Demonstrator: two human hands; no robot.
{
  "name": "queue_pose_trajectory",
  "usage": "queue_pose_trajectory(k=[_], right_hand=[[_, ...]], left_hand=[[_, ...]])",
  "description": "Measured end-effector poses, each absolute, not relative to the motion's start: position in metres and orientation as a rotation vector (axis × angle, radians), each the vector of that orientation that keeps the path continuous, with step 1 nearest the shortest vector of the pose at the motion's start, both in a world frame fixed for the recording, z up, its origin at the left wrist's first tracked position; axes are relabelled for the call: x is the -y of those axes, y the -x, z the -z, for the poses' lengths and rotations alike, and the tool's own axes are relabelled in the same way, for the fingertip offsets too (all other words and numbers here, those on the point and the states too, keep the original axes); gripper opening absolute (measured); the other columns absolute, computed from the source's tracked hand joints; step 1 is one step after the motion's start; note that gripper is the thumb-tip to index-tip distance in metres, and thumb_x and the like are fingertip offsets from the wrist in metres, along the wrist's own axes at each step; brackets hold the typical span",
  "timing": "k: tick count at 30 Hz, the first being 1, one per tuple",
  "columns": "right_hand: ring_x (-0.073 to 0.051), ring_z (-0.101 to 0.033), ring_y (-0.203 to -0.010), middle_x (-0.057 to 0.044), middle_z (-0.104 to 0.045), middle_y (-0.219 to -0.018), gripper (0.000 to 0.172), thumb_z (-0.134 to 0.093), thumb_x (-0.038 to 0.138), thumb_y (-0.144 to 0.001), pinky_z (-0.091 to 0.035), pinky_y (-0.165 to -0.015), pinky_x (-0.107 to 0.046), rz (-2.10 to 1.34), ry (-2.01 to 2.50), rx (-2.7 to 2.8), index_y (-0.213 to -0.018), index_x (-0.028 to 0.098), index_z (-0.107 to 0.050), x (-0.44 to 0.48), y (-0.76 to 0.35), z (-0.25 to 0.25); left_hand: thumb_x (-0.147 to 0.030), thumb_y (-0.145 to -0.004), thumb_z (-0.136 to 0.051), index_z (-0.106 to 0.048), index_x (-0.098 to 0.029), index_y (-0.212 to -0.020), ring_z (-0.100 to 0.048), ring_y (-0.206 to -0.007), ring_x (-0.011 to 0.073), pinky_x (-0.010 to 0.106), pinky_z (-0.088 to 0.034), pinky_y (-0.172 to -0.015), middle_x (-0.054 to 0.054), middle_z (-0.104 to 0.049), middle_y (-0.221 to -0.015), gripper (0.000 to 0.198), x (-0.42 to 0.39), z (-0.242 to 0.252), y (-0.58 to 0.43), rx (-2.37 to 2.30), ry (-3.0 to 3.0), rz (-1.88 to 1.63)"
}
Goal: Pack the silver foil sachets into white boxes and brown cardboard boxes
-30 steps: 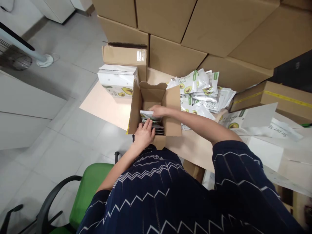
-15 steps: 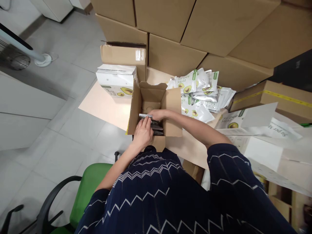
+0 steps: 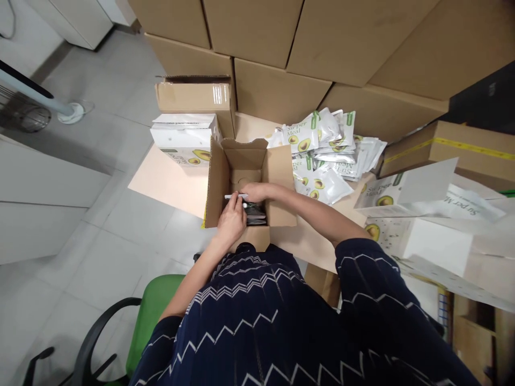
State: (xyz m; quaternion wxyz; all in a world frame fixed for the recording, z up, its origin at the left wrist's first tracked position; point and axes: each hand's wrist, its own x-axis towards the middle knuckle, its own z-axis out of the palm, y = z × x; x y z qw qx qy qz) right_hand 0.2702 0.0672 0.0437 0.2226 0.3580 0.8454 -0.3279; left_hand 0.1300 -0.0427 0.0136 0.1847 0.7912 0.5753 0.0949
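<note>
Well, the right hand (image 3: 254, 191) grips a packet (image 3: 229, 197) in the box (image 3: 280, 163); it lies against the left hand (image 3: 232, 221), grip unclear

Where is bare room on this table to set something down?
Bare tabletop lies between the leftmost white box, open carton and table edge, plus a strip under the right forearm. It's crowded at the pouch pile and inside the carton's near end, around the left hand and right hand.
</note>
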Motion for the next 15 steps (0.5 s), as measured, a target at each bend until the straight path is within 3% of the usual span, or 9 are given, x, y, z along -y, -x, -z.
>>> queue_pose_trajectory(k=[4, 8, 12, 15], right_hand=[[-0.021, -0.067, -0.102, -0.014, -0.071, -0.117, 0.034, -0.06, 0.02, -0.089, -0.049, -0.086, -0.027, 1.277, -1.141, -2.54, -0.121, 0.012, -0.068, -0.057, -0.294, -0.069], [-0.012, -0.067, -0.081, -0.004, -0.073, -0.098, 0.03, -0.06, 0.038, -0.092, -0.053, -0.075, -0.025, 1.75, -1.865, -2.629, -0.116, 0.021, -0.067, -0.062, -0.349, -0.087], [-0.013, -0.066, -0.079, -0.004, -0.069, -0.091, 0.032, -0.062, 0.043, -0.089, -0.052, -0.071, -0.025, 1.275, -2.793, -2.325, -0.109, 0.018, -0.065, -0.078, -0.405, -0.06], [-0.02, -0.065, -0.091, -0.011, -0.069, -0.103, 0.039, -0.068, 0.034, -0.083, -0.051, -0.079, -0.031, 1.052, -2.551, -2.142, -0.115, 0.013, -0.063, -0.073, -0.419, -0.02]], left_hand=[[-0.022, -0.098, -0.036, -0.048, -0.006, -0.138, -0.052, -0.134, 0.0311, 0.045, -0.048, -0.109, 0.022, -0.043, -0.151, 0.045, 0.044, -0.017, -0.131, -1.639, -2.206, -0.286], [-0.024, -0.099, -0.037, -0.049, -0.007, -0.138, -0.052, -0.134, 0.0306, 0.043, -0.049, -0.109, 0.021, -0.044, -0.151, 0.044, 0.045, -0.019, -0.131, -1.661, -2.188, -0.273], [-0.024, -0.099, -0.037, -0.049, -0.007, -0.138, -0.052, -0.133, 0.0308, 0.043, -0.05, -0.109, 0.02, -0.044, -0.151, 0.045, 0.046, -0.017, -0.131, -1.654, -2.208, -0.286], [-0.025, -0.099, -0.037, -0.049, -0.006, -0.138, -0.052, -0.133, 0.0317, 0.045, -0.05, -0.108, 0.021, -0.044, -0.151, 0.045, 0.045, -0.016, -0.131, -1.648, -2.223, -0.293]])
